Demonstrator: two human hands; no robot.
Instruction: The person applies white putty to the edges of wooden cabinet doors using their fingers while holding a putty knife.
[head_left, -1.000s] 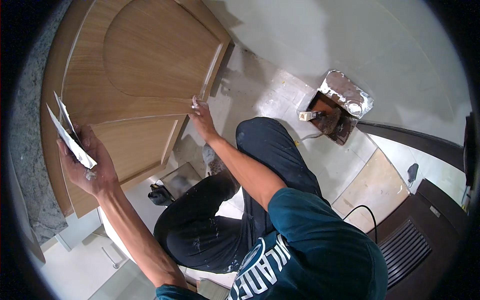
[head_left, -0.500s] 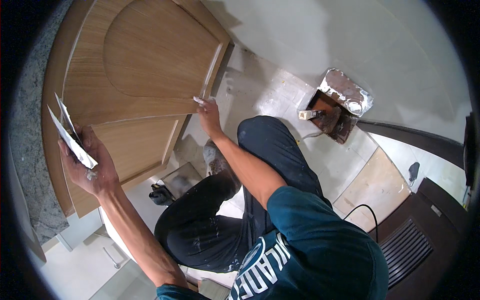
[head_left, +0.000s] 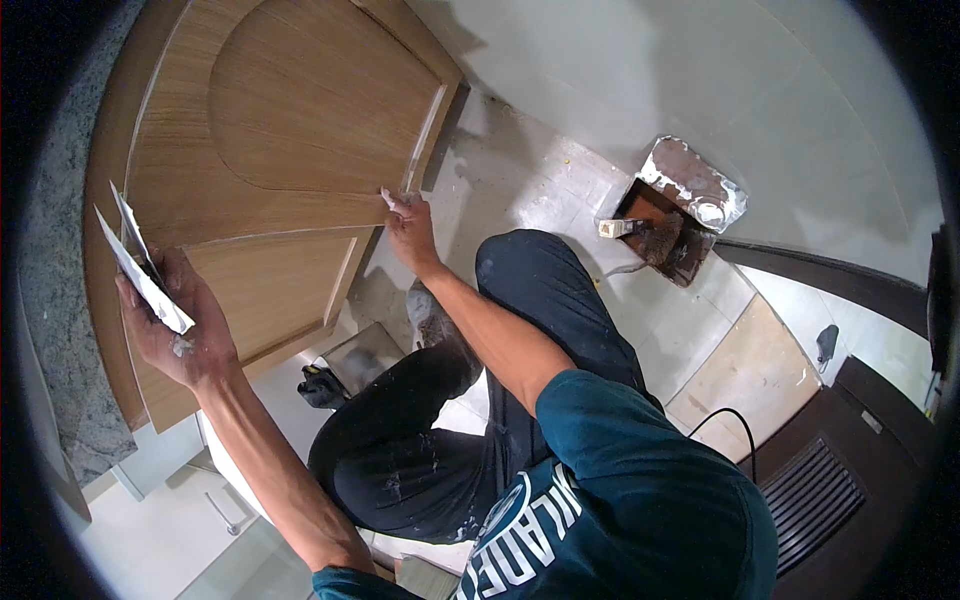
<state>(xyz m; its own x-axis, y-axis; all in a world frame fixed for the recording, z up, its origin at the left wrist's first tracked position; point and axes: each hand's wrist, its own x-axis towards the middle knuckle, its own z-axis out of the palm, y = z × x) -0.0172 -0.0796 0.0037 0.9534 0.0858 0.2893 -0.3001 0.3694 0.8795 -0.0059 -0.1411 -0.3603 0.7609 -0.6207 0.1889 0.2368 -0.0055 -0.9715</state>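
Observation:
In my left hand are two thin putty scrapers, their flat blades coated white and fanned slightly apart. They stand up between thumb and fingers, in front of the wooden cabinet panel. My right hand is at the panel's right side, touching the wood near the white-filled seam. Its pointing finger is stretched out with white putty on the tip; the other fingers are curled in. White smears also mark my left palm. The handles of the scrapers are mostly hidden by my fingers.
Against the wall stands an open brown, paint-crusted container with a brush in it. A dark glove-like item lies by my knee. A grey stone edge borders the panel; a dark louvred door is at lower right.
My right hand has shifted slightly left and away from me along the panel's seam. My left hand and the scrapers have hardly moved.

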